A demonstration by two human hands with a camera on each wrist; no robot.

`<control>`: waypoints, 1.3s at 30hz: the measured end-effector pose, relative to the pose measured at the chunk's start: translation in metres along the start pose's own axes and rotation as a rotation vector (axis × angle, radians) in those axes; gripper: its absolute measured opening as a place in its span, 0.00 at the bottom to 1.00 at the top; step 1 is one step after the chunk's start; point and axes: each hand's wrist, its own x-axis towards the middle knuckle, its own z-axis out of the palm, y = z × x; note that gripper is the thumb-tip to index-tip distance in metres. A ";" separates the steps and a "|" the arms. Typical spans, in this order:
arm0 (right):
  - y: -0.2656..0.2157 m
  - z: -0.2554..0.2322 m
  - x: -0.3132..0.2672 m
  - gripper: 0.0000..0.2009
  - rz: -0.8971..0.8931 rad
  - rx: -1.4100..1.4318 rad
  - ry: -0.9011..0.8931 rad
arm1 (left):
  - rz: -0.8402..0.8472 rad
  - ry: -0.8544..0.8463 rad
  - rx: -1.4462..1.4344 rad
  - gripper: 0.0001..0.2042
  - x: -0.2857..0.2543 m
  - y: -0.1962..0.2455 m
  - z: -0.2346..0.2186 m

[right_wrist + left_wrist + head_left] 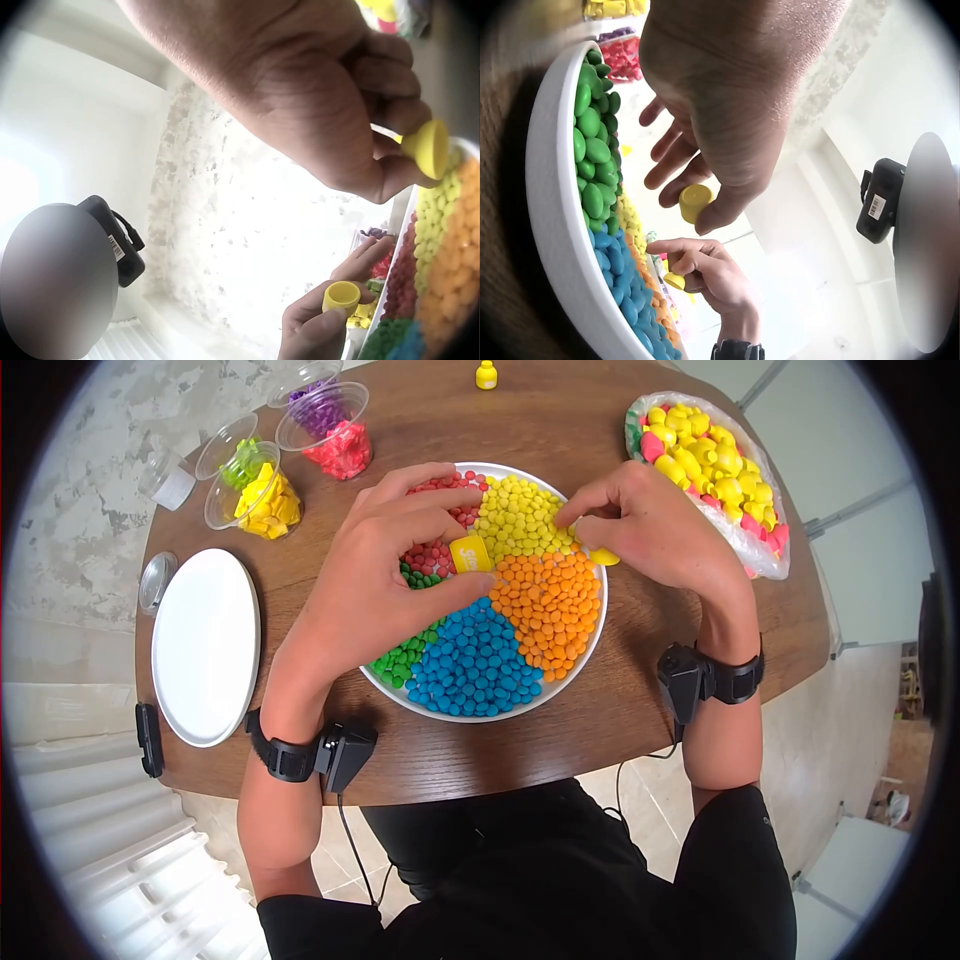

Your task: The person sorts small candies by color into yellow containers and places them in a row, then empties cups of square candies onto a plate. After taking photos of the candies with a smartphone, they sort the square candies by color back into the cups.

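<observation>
Over a round white plate [372, 678] of candies sorted by colour, the left hand [365, 575] pinches a small yellow container [469, 555] between thumb and fingers; its open mouth shows in the right wrist view, where the cup [342, 297] looks hollow. At the plate's upper right edge, beside the yellow candies [520, 515], the right hand [650, 525] holds a yellow cap-like piece [604, 557]. That piece [432, 149] appears flared in the right wrist view. Whether any candy lies inside the container cannot be told.
An oval-looking white plate [205, 648] lies at the left. Clear cups with yellow [268, 506], green, red [341, 450] and purple pieces stand upper left. A bag [765, 563] of yellow and pink pieces sits upper right; a small yellow bottle [486, 375] stands at the far edge.
</observation>
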 end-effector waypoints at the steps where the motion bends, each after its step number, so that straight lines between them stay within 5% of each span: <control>1: 0.001 0.000 0.000 0.13 -0.001 0.001 -0.003 | 0.001 0.002 -0.001 0.10 0.000 0.000 0.000; 23: -0.021 0.018 0.002 0.19 -0.129 -0.178 -0.114 | -0.040 0.148 -0.036 0.08 0.000 -0.004 -0.002; 32: -0.016 0.016 0.001 0.16 -0.187 -0.138 -0.021 | -0.034 0.149 -0.021 0.10 0.000 -0.004 -0.001; 34: -0.014 0.016 0.006 0.13 -0.172 0.200 0.195 | -0.029 0.143 -0.002 0.11 0.000 -0.002 -0.002; 37: -0.028 0.021 0.005 0.09 -0.256 0.573 0.287 | 0.010 0.132 -0.003 0.14 0.002 0.003 0.001; 39: -0.035 0.027 0.002 0.10 -0.281 0.550 0.255 | 0.010 0.184 -0.048 0.16 0.001 0.007 0.006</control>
